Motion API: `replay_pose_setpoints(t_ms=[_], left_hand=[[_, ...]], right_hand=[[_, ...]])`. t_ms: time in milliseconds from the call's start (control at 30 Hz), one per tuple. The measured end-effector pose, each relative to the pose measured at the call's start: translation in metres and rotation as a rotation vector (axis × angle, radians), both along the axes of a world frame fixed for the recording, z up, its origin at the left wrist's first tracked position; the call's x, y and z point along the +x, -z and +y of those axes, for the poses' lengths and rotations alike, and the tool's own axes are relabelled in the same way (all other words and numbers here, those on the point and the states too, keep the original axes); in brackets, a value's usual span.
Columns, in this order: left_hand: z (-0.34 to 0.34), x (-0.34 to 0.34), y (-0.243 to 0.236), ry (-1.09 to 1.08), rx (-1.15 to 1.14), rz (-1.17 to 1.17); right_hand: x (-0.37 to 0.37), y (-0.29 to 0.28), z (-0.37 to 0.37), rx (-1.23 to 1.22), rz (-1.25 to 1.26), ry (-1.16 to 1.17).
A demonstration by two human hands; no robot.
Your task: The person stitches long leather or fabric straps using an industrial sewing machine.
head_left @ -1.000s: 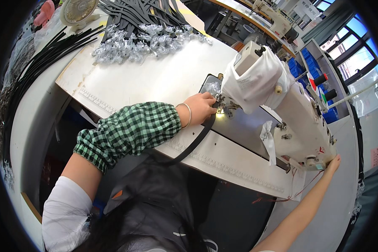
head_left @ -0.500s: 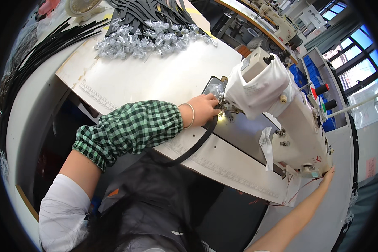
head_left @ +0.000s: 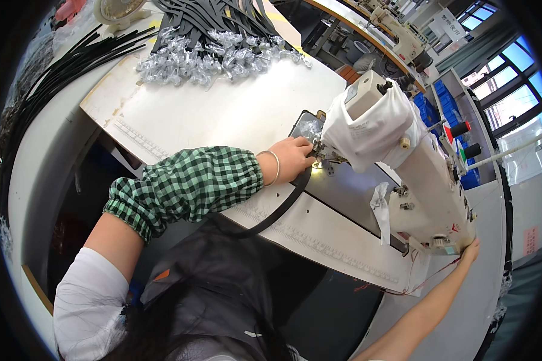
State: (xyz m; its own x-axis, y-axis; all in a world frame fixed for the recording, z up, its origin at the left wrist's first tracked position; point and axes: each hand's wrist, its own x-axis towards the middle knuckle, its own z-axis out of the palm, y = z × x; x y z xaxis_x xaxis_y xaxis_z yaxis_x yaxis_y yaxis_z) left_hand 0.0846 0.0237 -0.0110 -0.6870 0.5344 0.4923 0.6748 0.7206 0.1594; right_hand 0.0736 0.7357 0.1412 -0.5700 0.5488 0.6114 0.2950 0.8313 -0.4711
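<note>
My left hand (head_left: 290, 157), below a green checked sleeve, presses closed fingers on a black strap (head_left: 271, 218) beside the lit needle area (head_left: 319, 163) of a white sewing machine (head_left: 426, 183). The strap curves down toward my dark apron (head_left: 211, 277). A clear plastic-wrapped piece (head_left: 309, 128) lies just beyond my fingertips. My right hand (head_left: 470, 251) is curled round the machine's lower right end; what its fingers grip is hidden. A white cloth (head_left: 361, 126) covers the machine's head, and a white scrap (head_left: 379, 210) hangs on the bed.
Many dark straps with plastic-wrapped ends (head_left: 199, 57) lie on the far tabletop (head_left: 138, 108). Loose black strands (head_left: 54, 84) drape at the left. Blue bins (head_left: 444, 99) and thread spools (head_left: 459, 128) stand behind the machine; other machines (head_left: 403, 42) are farther back.
The view has shifted a little, mostly in the first half second. Both my hands keep their places on the strap and at the machine's right end.
</note>
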Motion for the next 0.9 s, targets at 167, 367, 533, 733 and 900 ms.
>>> replay_pose_setpoints(t_ms=[167,367,533,733,900], left_hand=[[-0.004,0.004,0.001,-0.048,-0.017,-0.019],[0.001,-0.001,-0.001,-0.009,0.017,-0.045],[-0.01,-0.002,0.004,-0.016,0.092,-0.148],[0.0,0.001,-0.003,-0.035,0.085,-0.139],[-0.004,0.0,-0.004,-0.053,0.055,-0.164]], right_hand=[[0.003,0.007,-0.047,-0.405,-0.083,0.032],[0.034,0.058,-0.068,-0.368,0.264,-0.11],[0.019,0.068,-0.122,-0.572,0.428,-0.198],[0.012,0.006,-0.063,-0.126,0.054,-0.036],[-0.002,-0.013,-0.035,-0.068,-0.171,-0.001]])
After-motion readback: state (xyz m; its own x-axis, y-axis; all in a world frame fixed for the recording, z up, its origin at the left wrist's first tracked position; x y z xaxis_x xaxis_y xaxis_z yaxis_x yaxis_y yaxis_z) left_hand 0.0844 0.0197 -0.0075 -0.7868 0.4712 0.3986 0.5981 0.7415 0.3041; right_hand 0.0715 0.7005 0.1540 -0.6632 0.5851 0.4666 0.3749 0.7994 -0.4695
